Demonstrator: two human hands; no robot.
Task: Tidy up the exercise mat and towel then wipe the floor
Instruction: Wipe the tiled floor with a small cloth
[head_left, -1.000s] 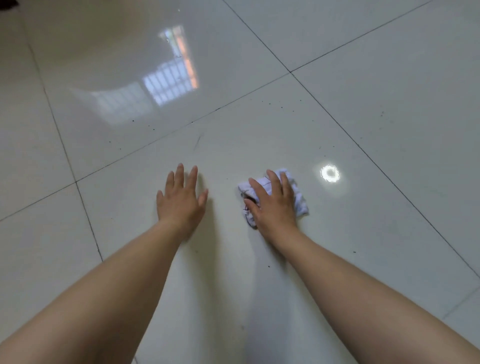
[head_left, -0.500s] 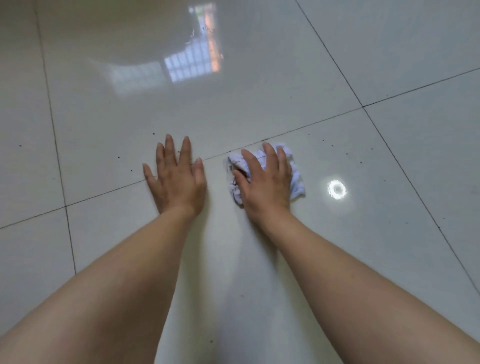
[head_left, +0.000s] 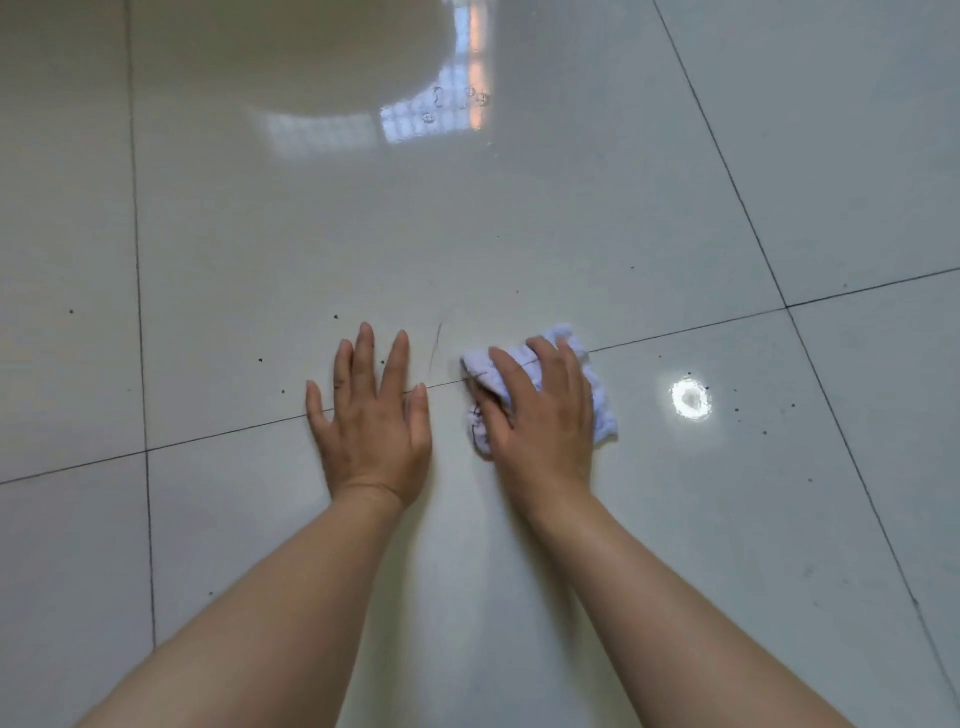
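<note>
A small folded white cloth (head_left: 602, 410) lies on the glossy pale tile floor (head_left: 519, 218), across a grout line. My right hand (head_left: 540, 415) presses flat on top of the cloth, covering most of it, with the thumb hooked around its left edge. My left hand (head_left: 371, 415) rests flat on the bare tile just left of it, fingers spread, holding nothing. No exercise mat is in view.
Small dark specks dot the tiles around both hands, and a thin dark scuff mark (head_left: 435, 345) lies between them. A bright round light reflection (head_left: 690, 399) shines right of the cloth. A window reflection (head_left: 431, 104) shows farther ahead.
My right hand has slid the cloth forward over the tile across the grout line, and my left hand has moved forward along with it.
</note>
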